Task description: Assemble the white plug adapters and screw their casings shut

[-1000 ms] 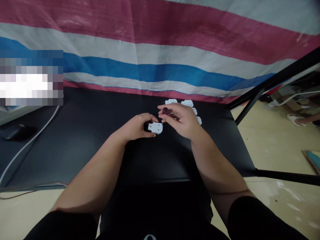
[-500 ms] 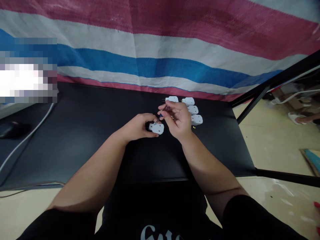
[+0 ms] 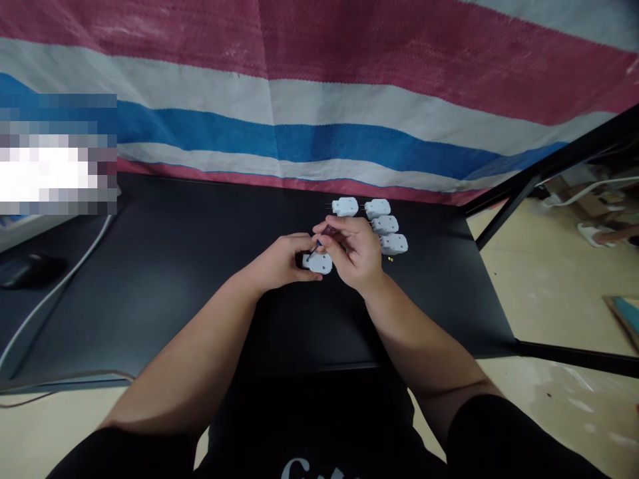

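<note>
My left hand (image 3: 285,264) grips a small white plastic housing (image 3: 322,263) with holes in its top face, holding it on the black table. In my right hand (image 3: 355,255) is a screwdriver (image 3: 318,245), pinched between thumb and fingers, its shaft slanting down to the left. Its tip meets the left part of the housing's top, at or in a hole; I cannot tell how deep. Beyond and beside my right hand stand several similar white housings (image 3: 394,243), some with thin metal pins pointing left. Small yellow brass-coloured pieces (image 3: 390,259) lie just below the nearest one.
The black table (image 3: 164,266) ends at a striped plastic sheet (image 3: 319,143). At the left are a black mouse (image 3: 30,271), a white cable (image 3: 60,293) and a blurred-out bright area. A black metal frame (image 3: 504,213) borders the right side.
The view has tilted, so everything sits slightly lower in the picture. My right hand and the screwdriver have come closer to the housing in my left hand. Both grips stay the same.
</note>
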The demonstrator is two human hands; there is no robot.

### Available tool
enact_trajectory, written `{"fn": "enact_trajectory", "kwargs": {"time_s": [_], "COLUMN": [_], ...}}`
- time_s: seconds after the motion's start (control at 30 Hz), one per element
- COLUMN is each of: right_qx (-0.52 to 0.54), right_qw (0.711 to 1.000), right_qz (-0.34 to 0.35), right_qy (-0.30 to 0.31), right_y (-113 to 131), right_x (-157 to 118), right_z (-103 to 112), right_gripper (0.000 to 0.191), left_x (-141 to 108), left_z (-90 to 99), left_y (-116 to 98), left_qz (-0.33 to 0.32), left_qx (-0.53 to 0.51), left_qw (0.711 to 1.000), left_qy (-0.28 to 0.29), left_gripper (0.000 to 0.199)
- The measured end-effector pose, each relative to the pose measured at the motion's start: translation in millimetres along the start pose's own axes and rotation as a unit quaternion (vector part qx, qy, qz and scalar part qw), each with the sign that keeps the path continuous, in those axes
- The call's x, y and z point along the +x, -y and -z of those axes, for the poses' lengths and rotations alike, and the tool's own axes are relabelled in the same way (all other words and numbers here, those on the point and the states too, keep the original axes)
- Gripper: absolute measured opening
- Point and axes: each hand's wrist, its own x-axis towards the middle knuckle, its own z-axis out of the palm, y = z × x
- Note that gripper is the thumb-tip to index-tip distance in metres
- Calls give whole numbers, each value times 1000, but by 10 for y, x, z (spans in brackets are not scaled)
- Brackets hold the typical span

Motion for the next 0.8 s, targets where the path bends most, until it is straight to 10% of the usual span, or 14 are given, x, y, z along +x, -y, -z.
{"fn": "enact_trajectory", "kwargs": {"time_s": [0.8], "right_qx": [-59], "right_qw": [996], "right_qz": [57], "right_qy": [25], "right_y": [48], "right_x": [58], "right_z": [37], "right_gripper": [28], "left_x": [-4], "left_z": [-23], "left_y": [-28], "left_qz": [-26], "left_qx": [10], "left_qw": [999], "left_qy": [32], "left_gripper": [20]}}
